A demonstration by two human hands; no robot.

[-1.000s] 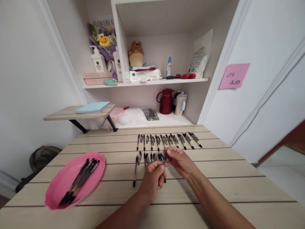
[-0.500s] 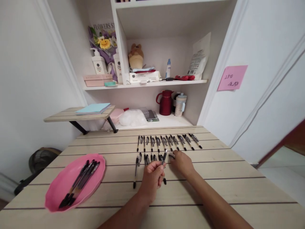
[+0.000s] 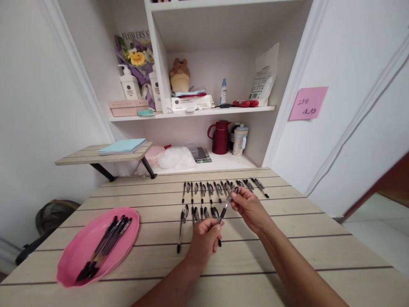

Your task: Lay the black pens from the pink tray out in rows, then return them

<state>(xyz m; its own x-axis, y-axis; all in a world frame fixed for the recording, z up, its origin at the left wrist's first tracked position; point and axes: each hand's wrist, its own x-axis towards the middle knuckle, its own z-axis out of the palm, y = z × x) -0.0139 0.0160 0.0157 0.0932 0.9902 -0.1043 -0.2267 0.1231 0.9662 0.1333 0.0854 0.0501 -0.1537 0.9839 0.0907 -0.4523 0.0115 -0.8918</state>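
My left hand is closed around the barrel of a black pen, its tip pointing up and to the right. Between the fingertips of my right hand is a dark pen cap, right at the pen's tip; whether it touches the tip I cannot tell. Behind my hands runs a row of uncapped pens, each with its cap beside it. A nearer row starts with a pen and its cap; my left hand partly hides this row.
A pink dish at the left holds several capped pens. Behind it, a small raised stand bears blue paper. Shelves at the back hold a red jug and a light cup. The slatted table extends to the right.
My right hand has lifted the cap off the table and brought it up to the pen's tip. My left hand has kept its hold on the pen. The view has shifted slightly.
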